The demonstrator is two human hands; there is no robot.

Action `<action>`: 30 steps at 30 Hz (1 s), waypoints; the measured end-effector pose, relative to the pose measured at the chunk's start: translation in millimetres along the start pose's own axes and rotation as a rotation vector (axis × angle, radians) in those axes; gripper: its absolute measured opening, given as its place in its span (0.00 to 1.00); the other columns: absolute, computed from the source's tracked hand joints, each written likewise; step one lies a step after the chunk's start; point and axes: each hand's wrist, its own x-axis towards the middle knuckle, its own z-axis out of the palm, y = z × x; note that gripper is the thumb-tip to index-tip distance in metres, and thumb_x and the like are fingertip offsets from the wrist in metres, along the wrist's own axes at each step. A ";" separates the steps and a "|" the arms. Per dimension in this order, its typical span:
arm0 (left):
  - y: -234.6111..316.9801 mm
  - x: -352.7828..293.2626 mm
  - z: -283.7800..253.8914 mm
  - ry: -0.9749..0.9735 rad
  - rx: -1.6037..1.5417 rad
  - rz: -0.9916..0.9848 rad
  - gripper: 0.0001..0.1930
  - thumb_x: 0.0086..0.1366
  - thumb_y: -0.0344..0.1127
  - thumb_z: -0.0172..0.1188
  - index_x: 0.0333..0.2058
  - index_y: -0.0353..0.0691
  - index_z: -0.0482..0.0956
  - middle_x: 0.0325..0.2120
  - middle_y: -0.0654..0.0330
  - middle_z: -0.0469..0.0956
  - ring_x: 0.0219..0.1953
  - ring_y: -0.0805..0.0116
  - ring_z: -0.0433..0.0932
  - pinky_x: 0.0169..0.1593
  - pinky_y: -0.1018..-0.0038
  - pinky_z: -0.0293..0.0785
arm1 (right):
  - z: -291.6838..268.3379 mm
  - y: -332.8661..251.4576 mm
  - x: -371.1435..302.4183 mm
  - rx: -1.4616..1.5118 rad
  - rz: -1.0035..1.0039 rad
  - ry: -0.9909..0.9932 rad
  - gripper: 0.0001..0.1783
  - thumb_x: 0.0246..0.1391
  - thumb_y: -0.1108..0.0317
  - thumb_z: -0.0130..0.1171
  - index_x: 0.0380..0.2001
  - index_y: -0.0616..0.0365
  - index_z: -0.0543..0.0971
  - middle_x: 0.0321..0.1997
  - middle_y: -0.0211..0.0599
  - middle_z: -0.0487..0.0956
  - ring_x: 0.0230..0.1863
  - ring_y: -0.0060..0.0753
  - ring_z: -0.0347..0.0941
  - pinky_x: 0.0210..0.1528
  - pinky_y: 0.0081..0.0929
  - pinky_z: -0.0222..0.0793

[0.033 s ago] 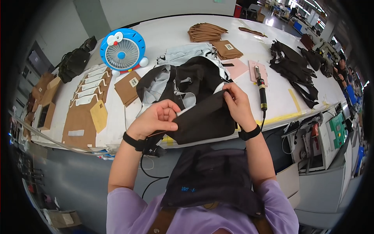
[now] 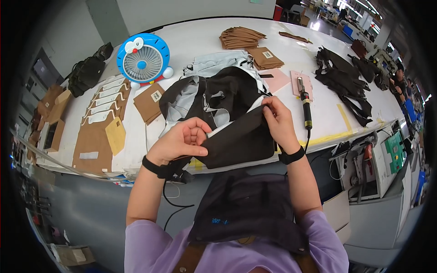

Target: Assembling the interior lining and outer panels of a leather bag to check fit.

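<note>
Across the table's near edge lies a dark brown fabric piece with a pale inner side showing along its upper edge. My left hand pinches its left end between thumb and curled fingers. At the upper right corner, my right hand grips the same fabric, thumb on top. The piece seems to run into a larger dark bag body behind it, with light grey lining turned out on the left; how the two join is partly hidden.
A blue cartoon fan stands at the back left. Brown panels with white strips lie left, brown pieces are stacked at the back. A black-handled tool with a cord rests right, near dark fabric pieces.
Slightly more of the pale inner side shows along the fabric's upper edge near my right hand. Both hands keep their hold, almost unmoved.
</note>
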 end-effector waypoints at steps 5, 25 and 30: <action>0.6 -1.0 22.8 0.585 1.003 0.269 0.13 0.50 0.20 0.61 0.35 0.38 0.72 0.19 0.61 0.69 0.20 0.67 0.70 0.26 0.73 0.67 | 2.2 -13.0 -4.5 0.023 -0.071 0.127 0.05 0.55 0.79 0.55 0.36 0.60 0.76 0.29 0.35 0.75 0.26 0.29 0.72 0.33 0.23 0.68; 8.5 50.0 -78.8 0.627 0.610 -0.291 0.26 0.64 0.60 0.56 0.43 0.41 0.74 0.32 0.63 0.77 0.24 0.77 0.75 0.29 0.81 0.72 | -0.2 41.7 57.2 -0.158 0.478 -0.292 0.13 0.56 0.63 0.62 0.33 0.64 0.78 0.24 0.33 0.78 0.26 0.22 0.72 0.29 0.22 0.66; 2.5 76.2 -73.6 0.581 0.410 -0.255 0.16 0.59 0.49 0.67 0.34 0.42 0.76 0.23 0.69 0.75 0.22 0.81 0.72 0.27 0.83 0.69 | 22.3 32.3 38.6 0.411 0.349 -0.118 0.14 0.56 0.72 0.61 0.44 0.65 0.75 0.23 0.20 0.72 0.24 0.10 0.62 0.26 0.14 0.56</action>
